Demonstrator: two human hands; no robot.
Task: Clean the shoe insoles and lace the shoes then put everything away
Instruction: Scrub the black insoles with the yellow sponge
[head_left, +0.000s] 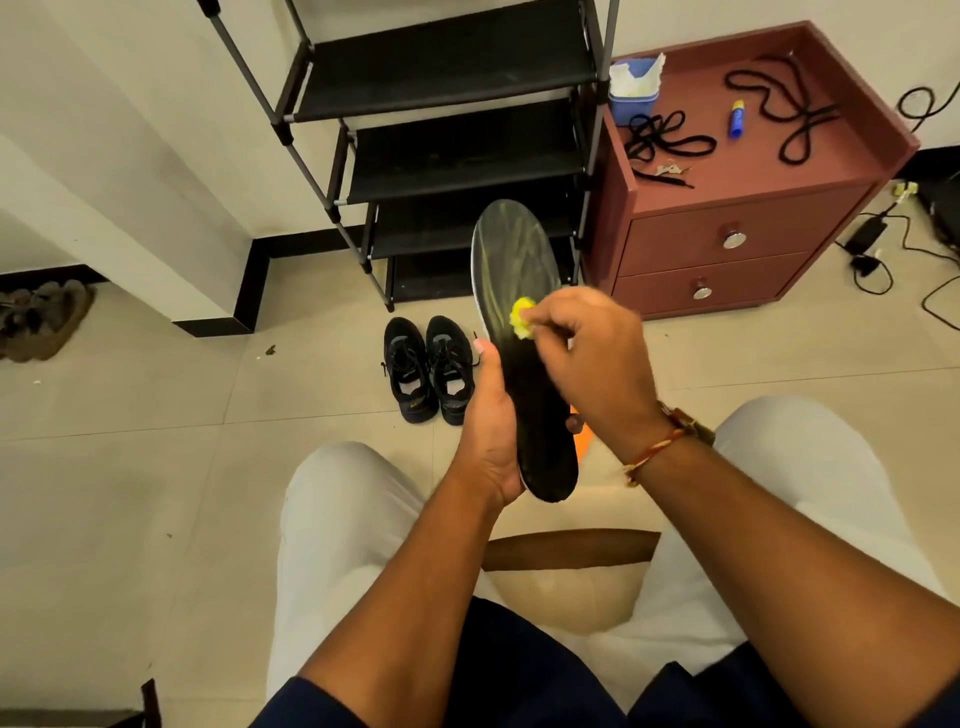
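Left grip (485, 431): clasping insole (519, 322).
Right grip (587, 348): pinching yellow cloth (521, 317), mid-wipe.
Pending: laces (670, 137) at 1 o'clock; shoes (428, 369) unlaced, not stored.

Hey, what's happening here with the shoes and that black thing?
A seated person is cleaning a shoe insole. The left hand grips it upright, while the right hand pinches a small yellow cloth against its surface. The black shoes sit unlaced on the floor by the rack, and the black laces lie on the red cabinet.
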